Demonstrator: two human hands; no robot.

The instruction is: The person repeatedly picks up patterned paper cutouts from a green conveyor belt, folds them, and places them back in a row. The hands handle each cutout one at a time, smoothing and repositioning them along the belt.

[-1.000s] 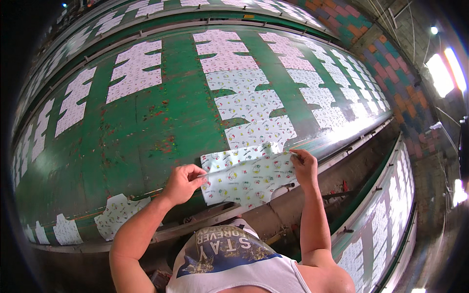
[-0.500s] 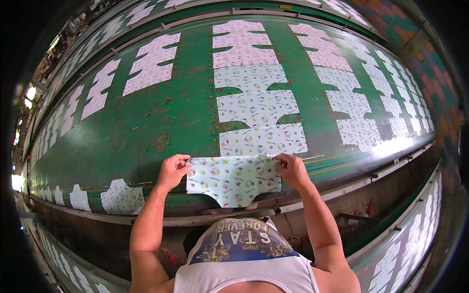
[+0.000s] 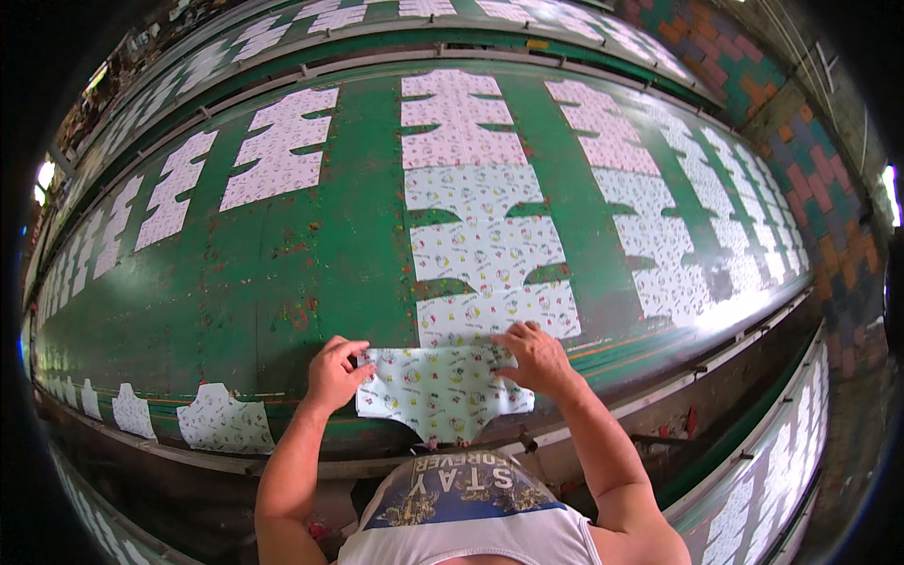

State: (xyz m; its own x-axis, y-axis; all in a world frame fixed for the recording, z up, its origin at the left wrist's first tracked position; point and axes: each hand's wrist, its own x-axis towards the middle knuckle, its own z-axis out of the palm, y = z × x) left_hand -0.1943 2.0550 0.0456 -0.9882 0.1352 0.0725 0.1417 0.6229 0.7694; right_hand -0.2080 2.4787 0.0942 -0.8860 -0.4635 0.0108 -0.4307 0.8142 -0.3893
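Left hand pinches cloth corner beside bare table; right hand on far edge, grip unclear

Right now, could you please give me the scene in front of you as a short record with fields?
Left hand: pinching the upper left corner of the pale printed piece
Right hand: touching the same piece near its upper right
Piece orientation: wide part between the hands, narrower part toward the picture's bottom
Surface: long green table, speckled with colour
Beyond the hands: column of printed pieces, pinkish at the far end
Near edge, left: pale cutouts
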